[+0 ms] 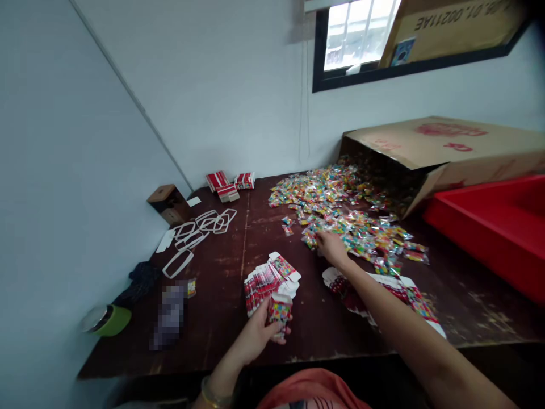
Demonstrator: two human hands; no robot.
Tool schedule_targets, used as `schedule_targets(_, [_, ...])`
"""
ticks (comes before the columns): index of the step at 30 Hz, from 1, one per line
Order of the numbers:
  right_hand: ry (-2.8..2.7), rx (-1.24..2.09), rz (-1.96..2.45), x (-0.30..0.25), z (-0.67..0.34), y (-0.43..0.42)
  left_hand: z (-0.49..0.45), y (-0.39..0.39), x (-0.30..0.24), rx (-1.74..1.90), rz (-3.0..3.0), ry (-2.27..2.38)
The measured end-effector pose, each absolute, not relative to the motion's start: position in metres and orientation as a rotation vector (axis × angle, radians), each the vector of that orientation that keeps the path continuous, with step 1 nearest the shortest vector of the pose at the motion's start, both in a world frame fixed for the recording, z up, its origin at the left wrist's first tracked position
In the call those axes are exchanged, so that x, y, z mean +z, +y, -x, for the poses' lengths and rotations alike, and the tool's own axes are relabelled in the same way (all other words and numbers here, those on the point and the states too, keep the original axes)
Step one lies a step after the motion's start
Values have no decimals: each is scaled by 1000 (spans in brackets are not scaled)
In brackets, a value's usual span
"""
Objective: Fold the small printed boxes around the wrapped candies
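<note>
My left hand is closed around a small printed carton, its white top end facing up. Just beyond it lies a fanned stack of flat cartons, red-striped with white flaps. At the near edge of a spread of small clear candy packets, my right hand reaches down with its fingers bent together among them. Whatever its fingertips pinch is hidden. Under my right forearm lies another fanned row of flat cartons, partly covered by the arm.
A large cardboard box on its side spills packets onto the dark table. Right of them is a red bin. White loop-shaped bands, red-and-white bundles, a small brown box and a green-lidded container are at left.
</note>
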State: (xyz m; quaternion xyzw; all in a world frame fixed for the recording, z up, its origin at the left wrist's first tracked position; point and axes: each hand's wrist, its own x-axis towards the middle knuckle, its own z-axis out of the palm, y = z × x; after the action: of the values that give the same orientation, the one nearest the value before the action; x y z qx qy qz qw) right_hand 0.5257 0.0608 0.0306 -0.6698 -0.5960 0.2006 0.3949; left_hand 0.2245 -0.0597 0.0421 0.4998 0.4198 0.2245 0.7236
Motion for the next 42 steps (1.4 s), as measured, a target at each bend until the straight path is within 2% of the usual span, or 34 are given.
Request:
schedule_targets(3, [-1443, 603, 1630, 39, -507, 34, -239, -54, 36, 558, -967, 919])
schedule_targets(8, [-1359, 1093, 1134, 61, -461, -32, -267, -49, 33, 509, -935, 880])
schedule_targets(10, [-1428, 1010, 1148, 65, -453, -46, -277, -50, 35, 498, -975, 885])
schedule_targets(14, [-1547, 584, 1352, 60, -459, -52, -286, -55, 38, 503, -1061, 926])
schedule_targets(16, [-1537, 484, 1379, 56, -461, -54, -286, -57, 38, 500, -1069, 931])
schedule_targets(20, [-1592, 636, 1340, 50, -452, -65, -283, -63, 36, 474, -1048, 926])
schedule_targets(26, [-1188, 908, 1229, 49, -443, -67, -289, -65, 41, 517, -1054, 928])
schedule_targets(34, [-1470, 759, 1425, 47, -447, -76, -294, -71, 32, 525, -1028, 974])
schedule_targets(40, [-1775, 570, 1385, 59, -452, -84, -286, -67, 34, 595, -1063, 990])
schedule_targets(42, [-1716, 640, 1347, 59, -455, -84, -281, -64, 34, 595, -1065, 945])
